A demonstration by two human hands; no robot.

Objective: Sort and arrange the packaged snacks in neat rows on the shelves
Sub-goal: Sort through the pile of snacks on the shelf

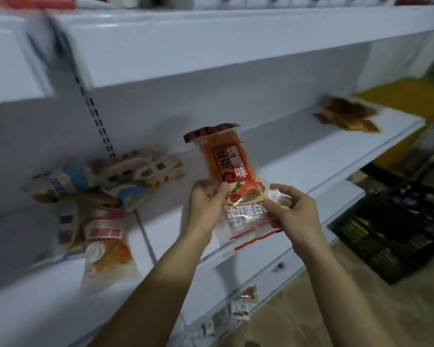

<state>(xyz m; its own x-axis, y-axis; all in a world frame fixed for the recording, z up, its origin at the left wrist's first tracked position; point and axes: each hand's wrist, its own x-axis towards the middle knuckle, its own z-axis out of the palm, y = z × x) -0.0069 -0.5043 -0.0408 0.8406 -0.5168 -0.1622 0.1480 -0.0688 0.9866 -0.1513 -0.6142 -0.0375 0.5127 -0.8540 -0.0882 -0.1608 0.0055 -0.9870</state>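
Snack packet [232, 176], orange, upright at frame centre above the white shelf [298, 156]: my left hand [207, 205] and right hand [292, 211] pinch its lower edges.

Orange snack packet [232, 176] upright between left hand [206, 206] and right hand [292, 211] (white shelf [298, 156] behind).

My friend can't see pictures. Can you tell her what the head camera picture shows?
Two bare hands, left hand and right hand, hold up an orange snack packet with Chinese writing in front of a white shelf. A messy pile of packets lies on the shelf to the left, and a few brown packets lie far right.
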